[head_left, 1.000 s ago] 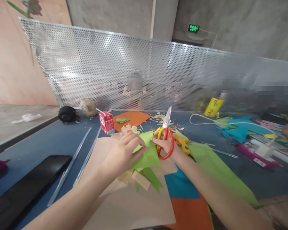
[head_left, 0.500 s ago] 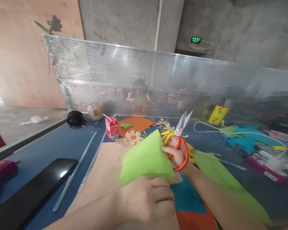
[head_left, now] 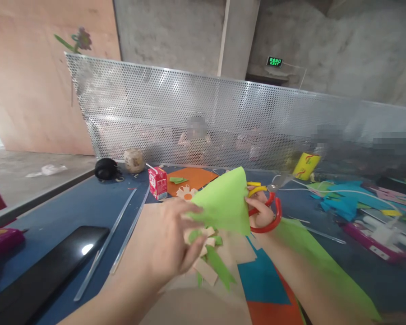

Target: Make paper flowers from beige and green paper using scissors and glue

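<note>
My right hand (head_left: 262, 211) has its fingers through the red and yellow handles of a pair of scissors (head_left: 276, 216), whose blades are blurred and point up and right. The same hand pinches the right edge of a light green sheet (head_left: 225, 198), which is raised and bent. My left hand (head_left: 171, 234) is at the sheet's lower left edge, fingers and thumb apart; whether the fingertips touch it I cannot tell. Below the sheet lie green and beige scraps (head_left: 211, 262) on beige paper (head_left: 138, 243). A paper flower (head_left: 186, 193) is partly hidden behind the sheet.
Left of the paper are a black phone-like slab (head_left: 54, 266) and clear strips (head_left: 111, 234). A pink drink carton (head_left: 158, 183) stands before the perforated metal screen (head_left: 149, 108). Blue, orange and green papers lie right, near a purple power strip (head_left: 375, 243).
My left hand has moved left and opened from a curled fist, uncovering the scraps. The green sheet and scissors have shifted up and right with my right hand.
</note>
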`<state>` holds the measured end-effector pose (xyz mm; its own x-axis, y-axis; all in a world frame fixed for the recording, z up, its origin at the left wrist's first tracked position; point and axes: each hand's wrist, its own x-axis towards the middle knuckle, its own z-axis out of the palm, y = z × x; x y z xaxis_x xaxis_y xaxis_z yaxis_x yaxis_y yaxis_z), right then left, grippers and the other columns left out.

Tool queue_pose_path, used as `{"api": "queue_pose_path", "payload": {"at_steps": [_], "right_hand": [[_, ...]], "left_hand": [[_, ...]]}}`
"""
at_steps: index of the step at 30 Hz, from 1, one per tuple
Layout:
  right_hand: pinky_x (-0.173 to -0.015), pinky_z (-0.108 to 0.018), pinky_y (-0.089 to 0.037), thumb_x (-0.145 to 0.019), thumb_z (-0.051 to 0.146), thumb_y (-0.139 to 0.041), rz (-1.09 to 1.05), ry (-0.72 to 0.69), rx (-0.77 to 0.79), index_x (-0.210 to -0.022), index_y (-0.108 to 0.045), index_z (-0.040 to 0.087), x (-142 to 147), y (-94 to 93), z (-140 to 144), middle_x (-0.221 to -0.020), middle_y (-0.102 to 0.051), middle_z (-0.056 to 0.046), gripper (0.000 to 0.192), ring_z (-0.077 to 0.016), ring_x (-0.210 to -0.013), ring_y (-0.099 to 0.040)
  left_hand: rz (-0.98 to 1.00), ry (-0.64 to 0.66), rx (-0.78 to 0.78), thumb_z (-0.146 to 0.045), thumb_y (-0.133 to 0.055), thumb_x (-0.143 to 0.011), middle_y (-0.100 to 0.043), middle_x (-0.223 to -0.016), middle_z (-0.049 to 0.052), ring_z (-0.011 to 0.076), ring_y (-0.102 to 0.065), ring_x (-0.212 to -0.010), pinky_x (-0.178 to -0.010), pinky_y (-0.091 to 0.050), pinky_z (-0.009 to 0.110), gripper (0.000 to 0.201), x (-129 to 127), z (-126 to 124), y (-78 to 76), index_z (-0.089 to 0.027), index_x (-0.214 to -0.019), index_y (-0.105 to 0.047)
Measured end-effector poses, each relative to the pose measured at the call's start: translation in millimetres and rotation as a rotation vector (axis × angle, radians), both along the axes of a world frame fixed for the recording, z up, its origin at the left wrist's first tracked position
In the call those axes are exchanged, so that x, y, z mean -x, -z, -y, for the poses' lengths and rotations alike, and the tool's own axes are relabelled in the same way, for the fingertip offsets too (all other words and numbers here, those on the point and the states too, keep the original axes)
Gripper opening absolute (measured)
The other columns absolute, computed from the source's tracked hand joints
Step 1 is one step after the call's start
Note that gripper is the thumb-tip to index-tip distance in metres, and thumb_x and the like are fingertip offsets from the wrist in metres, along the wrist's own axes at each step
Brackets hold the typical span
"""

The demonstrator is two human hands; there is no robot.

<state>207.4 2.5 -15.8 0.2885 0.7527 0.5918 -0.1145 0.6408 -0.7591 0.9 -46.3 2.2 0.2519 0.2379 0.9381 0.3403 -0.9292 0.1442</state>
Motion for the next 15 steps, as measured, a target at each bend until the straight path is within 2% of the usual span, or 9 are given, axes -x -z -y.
{"api": "queue_pose_path", "payload": {"at_steps": [1, 2, 3, 5, 7, 8, 10, 12, 15], "right_hand": [[-0.068, -0.038, -0.049, -0.06, 0.025, -0.053, -0.068, -0.013, -0.002, -0.075, -0.044, 0.025, -0.1, -1.1, -0.1, -0.072, -0.057, -0.001, 0.018, -0.0212, -0.071, -0.06], [-0.068, -0.038, -0.049, -0.058, 0.024, -0.055, -0.113, -0.022, 0.0, -0.074, -0.044, 0.025, 0.1, -2.3, 0.4, -0.071, -0.056, -0.001, 0.019, -0.0205, -0.07, -0.06], [-0.068, -0.038, -0.049, -0.057, 0.023, -0.057, -0.143, -0.029, 0.006, -0.074, -0.045, 0.025, 0.3, -3.4, 1.3, -0.07, -0.055, 0.0, 0.02, -0.0198, -0.069, -0.059], [-0.069, -0.037, -0.049, -0.056, 0.021, -0.06, -0.172, -0.043, 0.019, -0.074, -0.046, 0.025, 0.9, -5.3, 3.9, -0.069, -0.054, 0.001, 0.023, -0.0184, -0.069, -0.059], [-0.072, -0.036, -0.048, -0.055, 0.02, -0.062, -0.16, -0.051, 0.031, -0.075, -0.046, 0.025, 1.3, -6.0, 6.7, -0.071, -0.054, 0.002, 0.026, -0.0176, -0.071, -0.059], [-0.072, -0.035, -0.048, -0.054, 0.019, -0.063, -0.14, -0.054, 0.037, -0.075, -0.046, 0.024, 1.4, -5.8, 8.0, -0.073, -0.055, 0.002, 0.028, -0.0174, -0.073, -0.059], [-0.073, -0.034, -0.048, -0.054, 0.018, -0.065, -0.081, -0.058, 0.05, -0.076, -0.046, 0.024, 1.7, -4.6, 10.0, -0.074, -0.056, 0.002, 0.029, -0.0167, -0.073, -0.059], [-0.07, -0.032, -0.048, -0.056, 0.018, -0.065, -0.006, -0.07, 0.059, -0.077, -0.046, 0.024, 2.5, -2.9, 10.9, -0.072, -0.056, 0.002, 0.029, -0.0153, -0.07, -0.058], [-0.063, -0.029, -0.048, -0.06, 0.024, -0.064, 0.096, -0.127, 0.081, -0.076, -0.045, 0.023, 5.3, -0.5, 10.8, -0.069, -0.054, 0.002, 0.026, -0.0149, -0.067, -0.058]], "left_hand": [[0.155, -0.113, 0.106, -0.023, -0.056, -0.072, -0.05, -0.104, 0.009, 0.0219, -0.046, -0.101, -0.083, -0.038, 0.041, 0.026, -0.3, -4.8, -0.7, -0.021, -0.096, -0.045], [0.268, -0.17, 0.27, -0.028, -0.059, -0.07, -0.047, -0.11, 0.01, 0.0239, -0.043, -0.106, -0.085, -0.038, 0.043, 0.036, -1.3, -9.7, -1.2, -0.021, -0.101, -0.044], [0.341, -0.159, 0.491, -0.032, -0.06, -0.069, -0.046, -0.113, 0.011, 0.0247, -0.044, -0.107, -0.084, -0.039, 0.043, 0.042, -2.6, -14.4, -1.5, -0.021, -0.105, -0.043], [0.452, 0.016, 0.946, -0.041, -0.057, -0.071, -0.05, -0.111, 0.011, 0.0244, -0.052, -0.099, -0.076, -0.045, 0.039, 0.041, -4.4, -23.1, -2.0, -0.02, -0.104, -0.047], [0.538, 0.214, 1.233, -0.047, -0.052, -0.073, -0.055, -0.104, 0.011, 0.0228, -0.057, -0.088, -0.067, -0.048, 0.035, 0.04, -3.8, -29.8, -2.3, -0.019, -0.101, -0.052], [0.57, 0.266, 1.284, -0.047, -0.052, -0.072, -0.057, -0.1, 0.011, 0.0218, -0.059, -0.084, -0.064, -0.049, 0.034, 0.04, -2.8, -32.4, -2.6, -0.018, -0.101, -0.054], [0.591, 0.299, 1.246, -0.041, -0.059, -0.068, -0.06, -0.095, 0.008, 0.0197, -0.059, -0.081, -0.065, -0.049, 0.032, 0.042, -0.3, -35.8, -3.4, -0.019, -0.104, -0.054], [0.578, 0.314, 1.116, -0.032, -0.066, -0.064, -0.061, -0.091, 0.006, 0.0175, -0.06, -0.08, -0.068, -0.049, 0.03, 0.048, 2.2, -38.0, -5.2, -0.021, -0.109, -0.052], [0.625, 0.356, 0.932, -0.027, -0.065, -0.065, -0.064, -0.085, 0.004, 0.0155, -0.061, -0.073, -0.067, -0.051, 0.03, 0.054, 7.4, -41.2, -10.9, -0.024, -0.116, -0.048]]}}
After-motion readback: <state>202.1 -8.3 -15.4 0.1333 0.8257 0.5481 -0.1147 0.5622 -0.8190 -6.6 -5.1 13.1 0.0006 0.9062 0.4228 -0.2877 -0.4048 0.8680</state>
